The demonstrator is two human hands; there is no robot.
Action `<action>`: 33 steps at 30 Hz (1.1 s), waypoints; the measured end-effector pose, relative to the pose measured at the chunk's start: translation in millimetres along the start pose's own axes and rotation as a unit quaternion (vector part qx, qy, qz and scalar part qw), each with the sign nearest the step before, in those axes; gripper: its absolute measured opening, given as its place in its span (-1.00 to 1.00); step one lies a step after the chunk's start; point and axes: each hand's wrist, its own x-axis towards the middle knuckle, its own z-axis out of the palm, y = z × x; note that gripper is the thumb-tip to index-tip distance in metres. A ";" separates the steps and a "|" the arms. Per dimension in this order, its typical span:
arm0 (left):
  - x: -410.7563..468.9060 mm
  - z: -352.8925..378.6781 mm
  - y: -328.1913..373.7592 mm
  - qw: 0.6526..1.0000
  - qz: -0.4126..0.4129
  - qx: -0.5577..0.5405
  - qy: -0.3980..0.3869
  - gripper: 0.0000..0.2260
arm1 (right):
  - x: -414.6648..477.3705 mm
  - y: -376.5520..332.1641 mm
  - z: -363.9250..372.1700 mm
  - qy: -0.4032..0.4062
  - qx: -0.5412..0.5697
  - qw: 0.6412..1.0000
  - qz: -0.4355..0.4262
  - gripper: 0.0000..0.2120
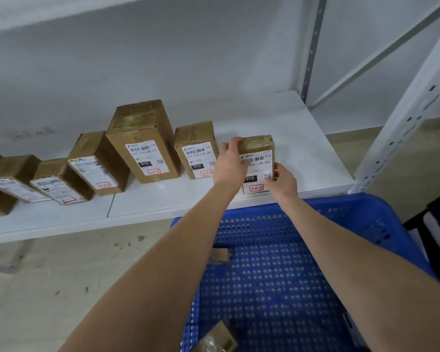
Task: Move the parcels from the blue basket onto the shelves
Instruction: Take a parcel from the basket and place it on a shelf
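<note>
The left hand (230, 161) grips the upper left corner of a small brown parcel (257, 144), with the fingers curled over its top edge. The right hand (284, 179) holds the same parcel at its lower right side, the thumb at the edge of the white label. So both hands are closed on this one parcel, one on each side.

The parcel stands upright on the white shelf (290, 115), near the front edge and toward the right end of the board. Its label faces the camera and shows a barcode, a black field with "010" and a red-framed sticker with handwriting.

Just beside it on the left stands a second small parcel (196, 151) with the same kind of label. If the left hand touches it, I cannot tell. Further left is a tall parcel (142, 146), and after it a row of lower parcels (97, 163) that goes on to the left border.

Under both forearms is the blue basket (341, 201), its far rim close below the front edge of the shelf. Inside it lie two brown parcels: one (220, 254) is partly hidden behind the left forearm, the other (215, 337) is at the bottom border. To the right rises the white perforated post (412, 110) of the shelf. The pale floor (61, 275) shows left of the basket.
</note>
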 end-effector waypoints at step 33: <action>70.8 20.3 -28.4 0.956 0.135 0.235 0.109 -0.48 | 82.4 3.9 41.4 0.057 -0.014 0.998 -0.032 -0.64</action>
